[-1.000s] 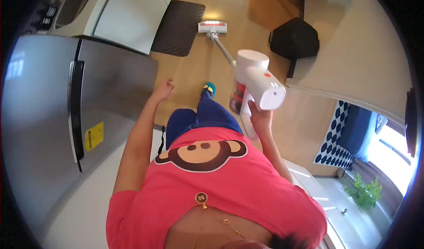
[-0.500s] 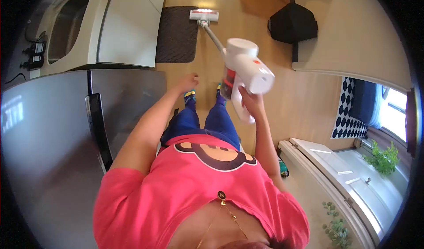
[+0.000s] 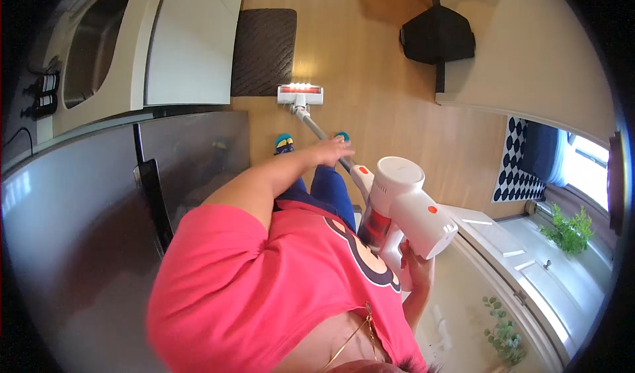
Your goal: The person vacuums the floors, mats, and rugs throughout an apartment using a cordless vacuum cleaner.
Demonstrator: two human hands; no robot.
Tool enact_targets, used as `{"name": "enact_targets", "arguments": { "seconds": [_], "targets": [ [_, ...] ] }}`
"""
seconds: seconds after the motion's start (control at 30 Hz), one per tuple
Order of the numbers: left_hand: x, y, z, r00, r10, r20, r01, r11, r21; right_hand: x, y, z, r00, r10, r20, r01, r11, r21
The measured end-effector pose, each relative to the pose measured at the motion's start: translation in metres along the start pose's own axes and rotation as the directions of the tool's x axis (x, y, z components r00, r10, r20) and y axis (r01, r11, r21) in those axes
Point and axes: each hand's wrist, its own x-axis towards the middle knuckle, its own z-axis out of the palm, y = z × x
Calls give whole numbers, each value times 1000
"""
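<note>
A white cordless stick vacuum cleaner [image 3: 413, 207] with a red-tinted dust cup slants across the view. Its handle, partly hidden by the body, is in the grip of my right hand [image 3: 418, 266], low beside my torso. The floor head [image 3: 300, 95], its front lights on, rests on the wooden floor at the near right corner of the dark mat [image 3: 263, 52]. My left hand [image 3: 334, 151] reaches across my legs over the grey tube [image 3: 314, 127]. Its fingers look stretched out; whether they touch the tube I cannot tell.
Left of me stands a grey fridge [image 3: 198, 168], with a white cabinet [image 3: 192, 49] and a sink [image 3: 99, 42] beyond it. A black bag-like object [image 3: 438, 34] is at the upper right. On the right are a white door [image 3: 486, 231] and a green plant [image 3: 570, 233].
The vacuum has been drawn back toward me, its body moving down and right with my right hand. My left hand has swung right to the tube, and my torso has turned.
</note>
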Motion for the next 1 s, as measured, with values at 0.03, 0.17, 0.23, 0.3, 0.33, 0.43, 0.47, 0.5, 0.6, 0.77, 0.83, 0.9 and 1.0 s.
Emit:
{"name": "enact_targets", "arguments": {
  "seconds": [0.03,0.17,0.23,0.3,0.33,0.43,0.47,0.5,0.6,0.77,0.83,0.9,1.0],
  "targets": [
    [6,7,11,998,-24,55,27,998,-53,6,4,-7,1000,-8,11,8,998,-67],
    [31,-13,57,987,-142,-78,126,976,-177,56,45,-44,914,-296,278,402,753,-521],
    [43,-34,61,981,-158,-108,142,980,-142,89,53,-51,709,-523,473,695,406,-593],
    [48,-55,39,979,-180,-97,159,968,-194,120,53,-50,770,-372,519,637,496,-590],
    [51,-63,24,979,-181,-91,165,974,-157,130,26,-38,687,-479,547,725,397,-563],
    [53,-90,-9,976,-195,-99,190,980,-66,139,-43,-4,903,-142,405,361,762,-538],
    [53,-102,-11,972,-205,-117,199,978,-57,138,-73,8,939,203,278,-21,839,-543],
    [56,-112,-16,967,-213,-137,208,977,-49,143,-88,17,942,185,279,-13,853,-522],
    [61,-133,-42,946,-292,-139,274,952,-135,164,-92,29,924,-174,341,297,888,-352],
    [62,-157,-98,899,-405,-167,384,912,-142,195,-109,67,710,-537,455,702,592,-395],
    [55,-192,-98,905,-343,-251,331,939,-90,210,-104,83,685,-517,513,727,532,-434],
    [48,-211,-118,882,-426,-204,410,905,-116,204,-132,110,709,-497,501,701,575,-422],
    [36,-241,-152,884,-449,-132,445,893,-62,202,-161,146,701,-471,535,711,523,-471]
  ]
}}
